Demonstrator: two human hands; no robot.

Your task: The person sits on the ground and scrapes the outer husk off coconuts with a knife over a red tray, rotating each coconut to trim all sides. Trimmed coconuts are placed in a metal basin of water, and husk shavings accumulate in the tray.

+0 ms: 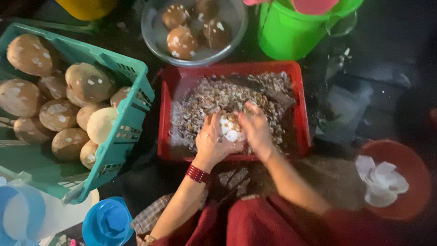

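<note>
A red crate (300,98) sits in the middle, its floor covered with brown and white shavings (214,98). Left of the crate, a teal basket (120,136) is heaped with round brown shelled coconuts (88,82) flecked white. Behind the crate stands a grey metal bowl (152,38) holding several more brown balls in water, and right of that bowl a green bucket (284,36). To the crate's right and nearer the viewer, an orange-red bowl (416,168) holds white pieces (380,180). Near the crate's left front corner, well apart, lies a blue plastic cup (107,223).
</note>
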